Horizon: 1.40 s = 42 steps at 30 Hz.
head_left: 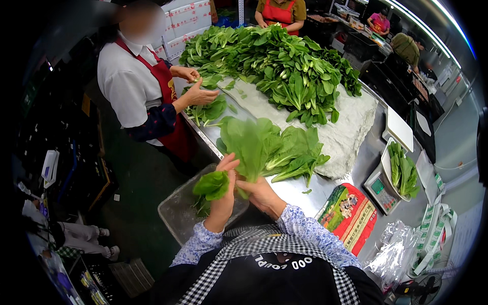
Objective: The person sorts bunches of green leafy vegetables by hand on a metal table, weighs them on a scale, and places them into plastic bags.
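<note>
My right hand (262,197) is closed round the stem end of a bunch of leafy greens (247,150), whose broad leaves point away from me and are slightly blurred. Close beside it, my left hand (223,195) has its upper fingers raised against the bunch. A smaller rounded green leaf (212,186) sticks out at this hand's outer side, apparently held in the lower fingers, which are partly hidden. Under my left hand is a grey plastic tub (175,211) with some leaves in it. More greens (300,152) lie on the metal table (295,193) just past my hands.
A large heap of greens (284,66) covers the far table, partly on a pale cloth (351,137). At right stand a scale (381,188) bearing greens, a red printed bag (351,216) and clear plastic bags (394,249). A co-worker in a red apron (165,86) handles leaves at left.
</note>
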Available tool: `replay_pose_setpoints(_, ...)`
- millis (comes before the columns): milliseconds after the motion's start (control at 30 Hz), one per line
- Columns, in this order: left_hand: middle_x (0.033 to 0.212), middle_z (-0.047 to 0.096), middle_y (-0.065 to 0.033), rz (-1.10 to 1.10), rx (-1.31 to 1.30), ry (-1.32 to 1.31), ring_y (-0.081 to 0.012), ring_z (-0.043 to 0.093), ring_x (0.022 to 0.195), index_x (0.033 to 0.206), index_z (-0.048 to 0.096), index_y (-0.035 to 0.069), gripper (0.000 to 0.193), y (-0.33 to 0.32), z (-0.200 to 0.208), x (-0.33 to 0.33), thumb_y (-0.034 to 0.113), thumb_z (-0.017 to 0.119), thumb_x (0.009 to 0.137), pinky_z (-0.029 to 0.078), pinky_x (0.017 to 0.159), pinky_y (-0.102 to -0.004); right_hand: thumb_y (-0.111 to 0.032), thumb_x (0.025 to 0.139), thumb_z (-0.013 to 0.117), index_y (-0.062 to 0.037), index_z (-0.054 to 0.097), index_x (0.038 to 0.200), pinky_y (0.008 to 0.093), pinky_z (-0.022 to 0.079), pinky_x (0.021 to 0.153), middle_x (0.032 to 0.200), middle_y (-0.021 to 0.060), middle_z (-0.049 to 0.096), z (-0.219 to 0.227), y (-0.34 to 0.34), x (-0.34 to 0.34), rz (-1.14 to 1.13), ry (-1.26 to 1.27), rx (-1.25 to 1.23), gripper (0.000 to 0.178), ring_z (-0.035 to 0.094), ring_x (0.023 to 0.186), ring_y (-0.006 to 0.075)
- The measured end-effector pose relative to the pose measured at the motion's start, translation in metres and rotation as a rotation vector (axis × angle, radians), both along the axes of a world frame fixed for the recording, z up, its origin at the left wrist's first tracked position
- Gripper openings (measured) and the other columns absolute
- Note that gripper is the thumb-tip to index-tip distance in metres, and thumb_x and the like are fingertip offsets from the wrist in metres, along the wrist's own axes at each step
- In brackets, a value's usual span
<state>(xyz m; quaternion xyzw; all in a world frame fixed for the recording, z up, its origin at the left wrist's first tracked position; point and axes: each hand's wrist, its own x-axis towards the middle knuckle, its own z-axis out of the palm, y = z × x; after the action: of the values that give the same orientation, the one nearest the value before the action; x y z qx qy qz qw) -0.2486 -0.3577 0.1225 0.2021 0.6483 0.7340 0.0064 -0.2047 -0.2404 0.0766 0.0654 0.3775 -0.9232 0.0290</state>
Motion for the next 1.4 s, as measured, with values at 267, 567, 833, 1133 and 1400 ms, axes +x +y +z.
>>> replay_pose_setpoints(267, 0.088, 0.056, -0.0070, 0.377, 0.503, -0.033, -0.0090, 0.050, 0.067, 0.122, 0.049, -0.003, 0.028, -0.070, 0.014, -0.075, 0.012, 0.046, 0.098, 0.046, 0.071, -0.0281, -0.014, 0.092, 0.058, 0.0029, 0.060, 0.112, 0.0299, 0.048, 0.088, 0.107, 0.0128, 0.065, -0.015, 0.034, 0.016, -0.013, -0.023, 0.665, 0.026, 0.062, 0.097, 0.0186)
replay_pose_setpoints(567, 0.103, 0.059, -0.0049, -0.620, 0.106, -0.811, -0.0111, 0.056, 0.087, 0.128, 0.046, -0.005, 0.046, 0.040, -0.067, 0.041, 0.013, 0.064, 0.090, 0.046, 0.077, -0.0261, -0.022, 0.086, 0.064, 0.0016, 0.044, 0.121, 0.0313, 0.048, 0.074, 0.099, 0.0167, 0.059, -0.069, 0.025, 0.079, -0.498, -0.184, 1.002, 0.047, 0.060, 0.085, 0.0193)
replay_pose_setpoints(833, 0.092, 0.064, -0.0079, -0.501, 0.142, -0.779, -0.0158, 0.061, 0.075, 0.104, 0.061, -0.002, 0.019, 0.061, -0.067, 0.019, 0.009, 0.062, 0.088, 0.050, 0.066, -0.0275, -0.021, 0.081, 0.067, 0.0016, 0.051, 0.110, 0.0389, 0.049, 0.074, 0.095, 0.0237, 0.061, -0.037, 0.094, 0.122, -0.176, -0.375, 1.085, 0.041, 0.062, 0.088, 0.0359)
replay_pose_setpoints(1133, 0.088, 0.065, -0.0127, -0.331, -0.405, -0.171, -0.0289, 0.062, 0.077, 0.100, 0.058, -0.008, 0.032, 0.122, -0.107, 0.003, 0.009, 0.069, 0.076, 0.050, 0.071, -0.0352, -0.026, 0.082, 0.070, 0.0005, 0.056, 0.091, 0.0369, 0.049, 0.061, 0.078, 0.0140, 0.062, -0.133, 0.178, 0.083, -0.582, -0.610, 1.524, 0.031, 0.060, 0.064, 0.0276)
replay_pose_setpoints(1400, 0.086, 0.057, -0.0158, -0.358, -0.928, 0.667, -0.0376, 0.055, 0.088, 0.092, 0.052, 0.000, 0.029, 0.163, -0.149, 0.011, -0.006, 0.059, 0.064, 0.046, 0.076, -0.0433, -0.013, 0.092, 0.058, -0.0010, 0.050, 0.104, 0.0247, 0.047, 0.051, 0.080, 0.0067, 0.061, -0.119, 0.113, 0.123, -0.883, -0.464, 0.213, 0.019, 0.056, 0.059, 0.0129)
